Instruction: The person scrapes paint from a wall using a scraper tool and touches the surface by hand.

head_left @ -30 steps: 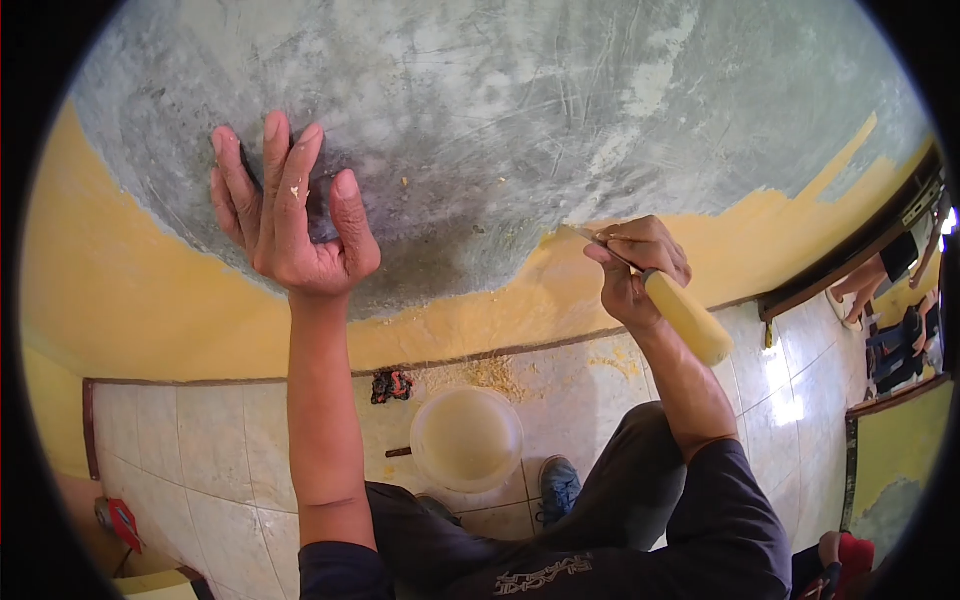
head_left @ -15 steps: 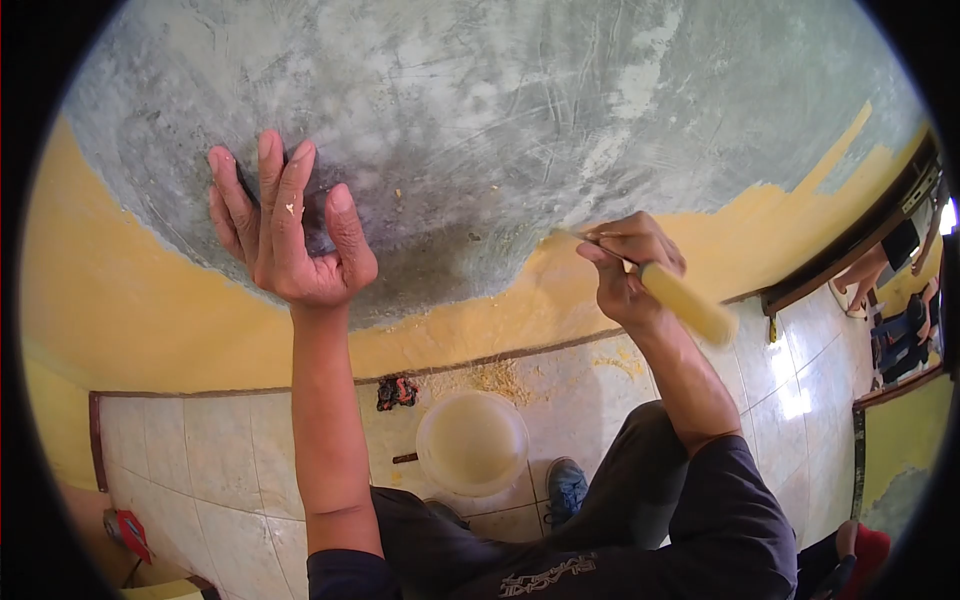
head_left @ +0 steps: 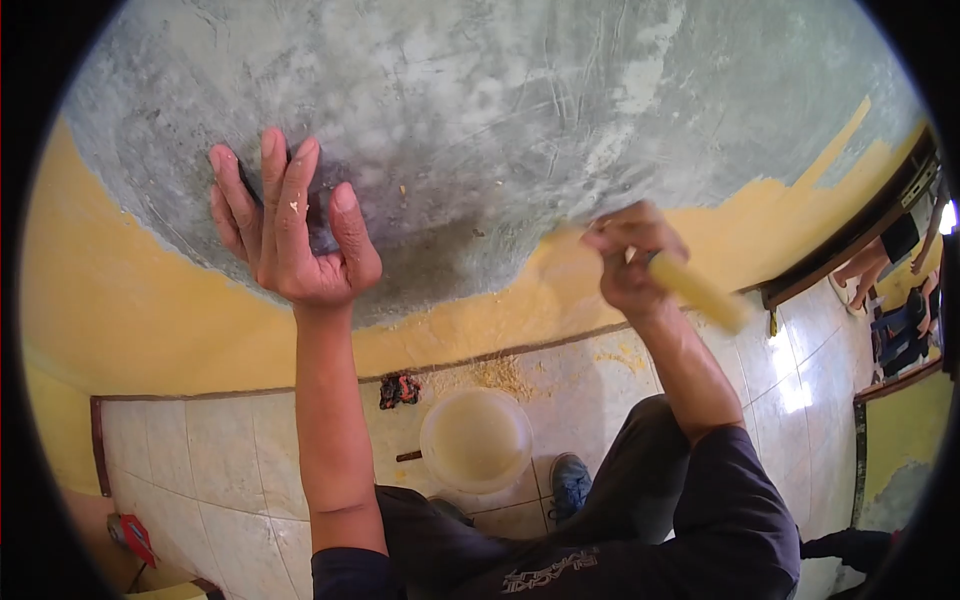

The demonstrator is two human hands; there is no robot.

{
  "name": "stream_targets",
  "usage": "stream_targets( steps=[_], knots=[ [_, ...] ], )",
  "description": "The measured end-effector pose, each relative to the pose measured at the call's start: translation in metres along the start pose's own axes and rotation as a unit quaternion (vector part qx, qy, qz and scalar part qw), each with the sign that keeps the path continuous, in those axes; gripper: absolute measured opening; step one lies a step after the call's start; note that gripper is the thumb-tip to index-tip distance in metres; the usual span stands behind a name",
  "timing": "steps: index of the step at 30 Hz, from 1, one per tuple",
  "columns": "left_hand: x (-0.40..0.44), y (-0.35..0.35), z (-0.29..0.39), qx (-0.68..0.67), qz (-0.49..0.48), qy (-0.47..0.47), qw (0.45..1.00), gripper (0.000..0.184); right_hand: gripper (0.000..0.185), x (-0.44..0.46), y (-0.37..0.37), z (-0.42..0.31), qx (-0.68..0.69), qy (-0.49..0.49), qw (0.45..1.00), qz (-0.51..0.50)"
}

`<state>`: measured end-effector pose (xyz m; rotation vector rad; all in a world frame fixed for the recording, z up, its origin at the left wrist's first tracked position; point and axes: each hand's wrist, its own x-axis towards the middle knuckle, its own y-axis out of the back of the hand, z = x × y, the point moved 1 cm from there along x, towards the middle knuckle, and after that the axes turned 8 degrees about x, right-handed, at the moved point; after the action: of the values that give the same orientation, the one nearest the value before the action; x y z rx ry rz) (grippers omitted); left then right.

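Note:
My left hand (head_left: 300, 235) rests with spread fingers against the bare grey part of the wall (head_left: 450, 110). A few small yellow flakes cling to its fingers. In my right hand (head_left: 640, 255) is a scraper (head_left: 700, 292) with a pale yellow handle, smeared by motion. Its handle points down and to the right, and its blurred blade end lies at the ragged border between the grey surface and the yellow paint (head_left: 440, 340).
On the tiled floor below stands a white bucket (head_left: 477, 440). Paint scrapings (head_left: 500, 375) lie along the wall's foot, near a black and red crumpled item (head_left: 400, 390). A dark doorway edge (head_left: 850, 240) is at the right, with people beyond it.
My right hand and the scraper have shifted slightly right, and the handle swings further to the right. My left hand keeps its place on the wall. A red item at lower right is gone from view.

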<state>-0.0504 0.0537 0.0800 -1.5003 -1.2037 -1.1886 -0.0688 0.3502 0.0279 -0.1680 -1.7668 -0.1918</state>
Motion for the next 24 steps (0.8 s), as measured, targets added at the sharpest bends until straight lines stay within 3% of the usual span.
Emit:
stream_targets(
  steps=[2, 7, 10, 14, 16, 18, 20, 22, 24],
  knots=[
    [0.003, -0.002, 0.001, 0.005, 0.013, 0.006, 1.0, 0.033, 0.024, 0.001, -0.004, -0.003, 0.006, 0.045, 0.985, -0.164],
    [-0.001, 0.0, 0.002, -0.001, 0.001, 0.009, 1.0, 0.033, 0.029, 0.007, -0.004, -0.001, -0.026, 0.047, 0.995, -0.083],
    [0.0, 0.0, 0.0, -0.004, 0.007, 0.004, 1.0, 0.034, 0.03, 0.005, -0.007, -0.003, 0.005, 0.049, 0.986, -0.158],
    [-0.001, 0.0, 0.001, 0.005, -0.001, 0.005, 1.0, 0.034, 0.032, 0.008, -0.008, 0.0, 0.01, 0.059, 0.996, -0.07],
    [0.001, -0.001, 0.0, 0.014, -0.001, 0.005, 1.0, 0.034, 0.032, 0.01, -0.013, 0.002, 0.032, 0.092, 0.992, -0.083],
    [0.001, -0.001, 0.002, 0.003, 0.014, 0.007, 1.0, 0.034, 0.031, 0.014, -0.011, -0.006, 0.005, 0.042, 0.982, -0.184],
    [0.0, 0.0, 0.001, 0.006, 0.009, 0.012, 1.0, 0.033, 0.031, 0.018, -0.01, -0.007, 0.0, 0.04, 0.983, -0.177],
    [-0.001, -0.001, 0.001, 0.008, 0.006, 0.017, 1.0, 0.033, 0.032, 0.015, -0.004, -0.006, -0.028, 0.026, 0.994, -0.103],
    [0.0, 0.0, 0.001, 0.012, 0.003, 0.013, 1.0, 0.033, 0.031, 0.001, -0.006, -0.005, -0.018, 0.035, 0.984, -0.175]
  ],
)
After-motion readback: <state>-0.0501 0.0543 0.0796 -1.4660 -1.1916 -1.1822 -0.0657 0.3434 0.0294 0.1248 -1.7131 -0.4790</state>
